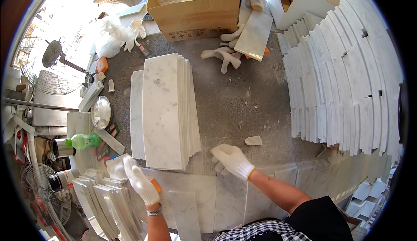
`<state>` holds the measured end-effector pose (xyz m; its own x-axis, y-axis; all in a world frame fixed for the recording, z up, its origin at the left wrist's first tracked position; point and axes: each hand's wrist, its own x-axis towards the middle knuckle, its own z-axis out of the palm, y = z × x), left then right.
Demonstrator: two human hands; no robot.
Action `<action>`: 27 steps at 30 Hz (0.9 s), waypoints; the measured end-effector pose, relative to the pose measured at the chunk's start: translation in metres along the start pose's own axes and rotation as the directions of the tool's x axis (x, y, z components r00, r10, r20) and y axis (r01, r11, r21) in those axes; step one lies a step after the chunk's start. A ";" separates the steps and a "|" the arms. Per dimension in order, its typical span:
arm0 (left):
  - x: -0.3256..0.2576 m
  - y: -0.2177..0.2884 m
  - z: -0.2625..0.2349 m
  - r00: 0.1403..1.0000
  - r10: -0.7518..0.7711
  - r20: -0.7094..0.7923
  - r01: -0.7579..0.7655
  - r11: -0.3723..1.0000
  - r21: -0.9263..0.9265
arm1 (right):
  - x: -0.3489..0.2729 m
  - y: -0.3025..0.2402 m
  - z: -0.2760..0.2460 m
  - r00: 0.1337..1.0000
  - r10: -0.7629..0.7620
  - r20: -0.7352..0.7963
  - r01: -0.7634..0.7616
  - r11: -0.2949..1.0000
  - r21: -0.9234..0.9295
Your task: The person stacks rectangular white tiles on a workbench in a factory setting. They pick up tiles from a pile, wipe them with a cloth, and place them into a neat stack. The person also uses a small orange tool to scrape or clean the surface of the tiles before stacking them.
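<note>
My left hand, in a white knit glove, is at the lower left with its fingers stretched out. Beside its wrist an orange block shows, partly covered by the glove. A pale flat piece lies by its fingertips. My right hand, gloved the same way, hovers near the table's front with loosely bent fingers and nothing visible in them. To its upper left stands a stack of long white marble tiles, leaning slightly on each other. A small white finger cot rests to its right.
Rows of stacked marble tiles fill the right side. A cardboard box with plastic inside stands at the back, near loose gloves and one tile. At left are a green bottle, a metal bowl and a fan.
</note>
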<state>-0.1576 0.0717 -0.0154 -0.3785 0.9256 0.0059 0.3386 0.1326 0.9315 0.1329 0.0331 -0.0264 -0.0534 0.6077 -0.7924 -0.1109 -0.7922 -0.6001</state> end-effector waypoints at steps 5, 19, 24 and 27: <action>-0.042 -0.024 -0.010 0.931 -0.330 0.156 0.357 0.912 -0.200 | 0.024 -0.035 0.008 0.977 0.122 0.172 -0.048 0.922 -0.383; 0.024 -0.069 0.015 0.918 -0.309 0.248 0.336 0.939 -0.073 | 0.080 -0.063 0.027 0.912 0.357 0.201 -0.148 0.746 -0.650; 0.024 -0.081 -0.001 0.783 -0.567 0.255 0.617 0.760 -0.203 | 0.071 -0.077 0.025 0.923 0.238 0.304 0.042 0.722 -0.691; 0.025 -0.092 0.004 0.847 -0.478 0.233 0.520 0.836 -0.173 | 0.069 -0.083 0.026 0.912 0.288 0.292 -0.008 0.723 -0.690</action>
<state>-0.1951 0.0840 -0.1023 -0.2819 0.8030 -0.5250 -0.0629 0.5306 0.8453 0.1129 0.1422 -0.0284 -0.3700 0.3423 -0.8637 0.6053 -0.6164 -0.5036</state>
